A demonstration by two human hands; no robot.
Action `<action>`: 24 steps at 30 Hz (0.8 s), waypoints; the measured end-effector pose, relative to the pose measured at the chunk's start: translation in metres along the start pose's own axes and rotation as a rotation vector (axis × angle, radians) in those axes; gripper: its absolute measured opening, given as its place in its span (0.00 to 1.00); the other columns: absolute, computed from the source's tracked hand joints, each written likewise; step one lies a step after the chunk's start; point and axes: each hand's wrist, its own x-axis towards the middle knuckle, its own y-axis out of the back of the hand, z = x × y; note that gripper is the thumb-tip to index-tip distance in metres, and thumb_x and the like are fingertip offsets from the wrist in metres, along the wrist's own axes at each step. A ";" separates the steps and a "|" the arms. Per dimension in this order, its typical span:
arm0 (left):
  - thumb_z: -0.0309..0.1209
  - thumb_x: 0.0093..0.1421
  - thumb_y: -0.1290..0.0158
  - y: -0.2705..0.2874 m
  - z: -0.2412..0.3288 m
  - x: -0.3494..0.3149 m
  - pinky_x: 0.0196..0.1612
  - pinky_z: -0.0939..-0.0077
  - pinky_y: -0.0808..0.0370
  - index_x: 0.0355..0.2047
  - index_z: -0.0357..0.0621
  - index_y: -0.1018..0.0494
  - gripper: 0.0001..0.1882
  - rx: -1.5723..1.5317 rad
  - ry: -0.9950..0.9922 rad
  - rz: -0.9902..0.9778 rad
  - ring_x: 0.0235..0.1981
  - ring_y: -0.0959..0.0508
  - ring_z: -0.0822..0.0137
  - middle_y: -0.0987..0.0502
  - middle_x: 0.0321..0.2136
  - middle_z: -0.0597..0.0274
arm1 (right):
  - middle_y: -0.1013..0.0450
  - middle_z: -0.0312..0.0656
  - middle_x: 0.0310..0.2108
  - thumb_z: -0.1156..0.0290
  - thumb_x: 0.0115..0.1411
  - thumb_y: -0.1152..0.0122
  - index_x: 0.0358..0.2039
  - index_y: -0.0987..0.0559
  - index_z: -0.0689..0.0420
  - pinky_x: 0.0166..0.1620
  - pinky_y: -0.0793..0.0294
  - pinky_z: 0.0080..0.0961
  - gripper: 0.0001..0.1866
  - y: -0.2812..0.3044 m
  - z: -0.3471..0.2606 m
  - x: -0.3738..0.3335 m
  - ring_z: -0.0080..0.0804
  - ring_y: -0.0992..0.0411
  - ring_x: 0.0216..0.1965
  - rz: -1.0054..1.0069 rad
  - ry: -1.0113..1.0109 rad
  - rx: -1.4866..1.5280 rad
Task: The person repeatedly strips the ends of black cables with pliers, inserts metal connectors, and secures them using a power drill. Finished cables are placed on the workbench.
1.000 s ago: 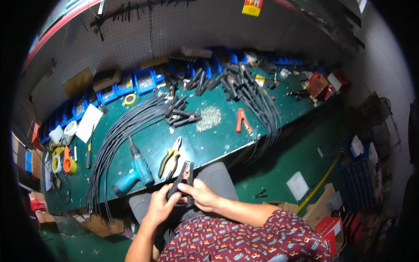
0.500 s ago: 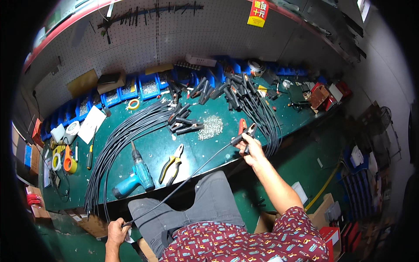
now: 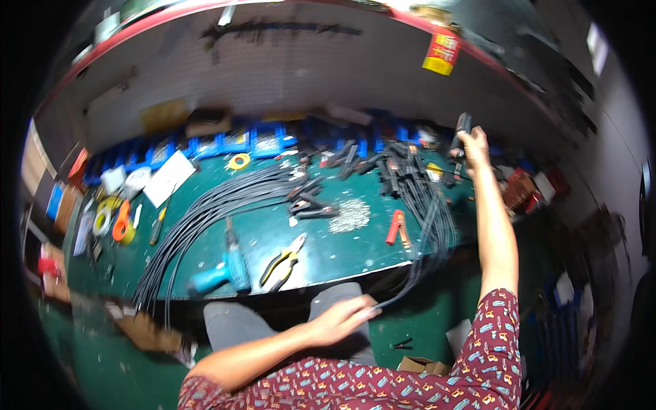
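Observation:
My right hand (image 3: pixel 473 145) is raised over the far right of the bench, its fingers closed on a black-handled clamp (image 3: pixel 462 130), shaped like a battery clip. Low in front of my lap, my left hand (image 3: pixel 345 318) grips a black cable (image 3: pixel 396 296). From there the cable curves up to the right and merges with the right-hand bundle of cables (image 3: pixel 437 222), so its full run is hard to follow. Black clamps (image 3: pixel 400 164) cap the far end of that bundle. A red-handled clamp (image 3: pixel 394 227) lies just left of the bundle.
On the green bench (image 3: pixel 328 263) lie a teal drill (image 3: pixel 236 268), yellow-black pliers (image 3: pixel 280 265), another cable bundle (image 3: pixel 205 205) and a pile of small metal parts (image 3: pixel 350 216). Blue bins (image 3: pixel 205 146) line the back. A screwdriver (image 3: pixel 157 229) and tape rolls (image 3: pixel 123 225) sit at left.
My right hand has moved from the front edge up to the far right with the clamp. My left hand has come from the lower left to the middle, bringing the cable rightward.

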 end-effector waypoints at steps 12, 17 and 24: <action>0.34 0.63 0.41 0.016 -0.059 -0.012 0.54 0.57 0.24 0.48 0.40 0.22 0.16 0.595 0.199 0.009 0.51 0.21 0.50 0.21 0.47 0.50 | 0.22 0.56 0.52 0.75 0.56 0.37 0.43 0.18 0.65 0.61 0.29 0.42 0.14 -0.102 0.156 -0.216 0.54 0.26 0.55 -0.238 0.195 -0.287; 0.23 0.60 0.44 0.127 -0.020 -0.080 0.48 0.59 0.22 0.45 0.38 0.22 0.12 0.754 0.269 0.609 0.45 0.19 0.47 0.21 0.43 0.45 | 0.21 0.53 0.51 0.78 0.57 0.40 0.39 0.18 0.63 0.60 0.29 0.43 0.10 -0.114 0.171 -0.311 0.51 0.26 0.55 -0.104 0.234 -0.455; 0.21 0.61 0.45 0.272 -0.045 -0.165 0.54 0.57 0.26 0.48 0.38 0.23 0.14 1.235 0.415 0.891 0.49 0.23 0.46 0.22 0.46 0.48 | 0.20 0.52 0.48 0.80 0.57 0.41 0.39 0.17 0.64 0.59 0.26 0.41 0.10 -0.173 0.153 -0.301 0.49 0.24 0.52 -0.142 0.259 -0.337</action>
